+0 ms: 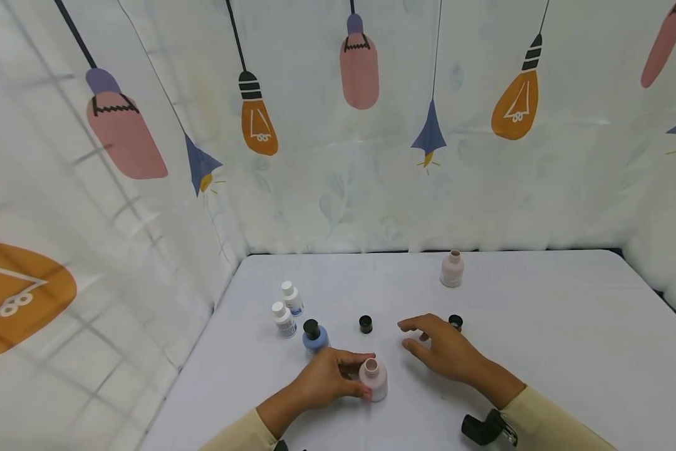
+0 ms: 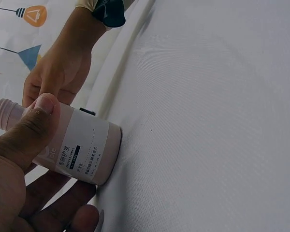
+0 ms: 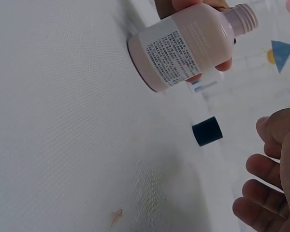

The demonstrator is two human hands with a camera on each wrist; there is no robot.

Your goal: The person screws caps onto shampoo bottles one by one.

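Though dim, the bottle [image 2: 89,140] seems pink.

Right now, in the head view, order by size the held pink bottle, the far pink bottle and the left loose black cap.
Largest to smallest:
Held pink bottle, nearer the camera
Far pink bottle
Left loose black cap

A narrow passage runs between the pink bottle [image 1: 376,387] and right fingers [image 1: 419,322] (a black cap [image 1: 365,324] sits beyond).
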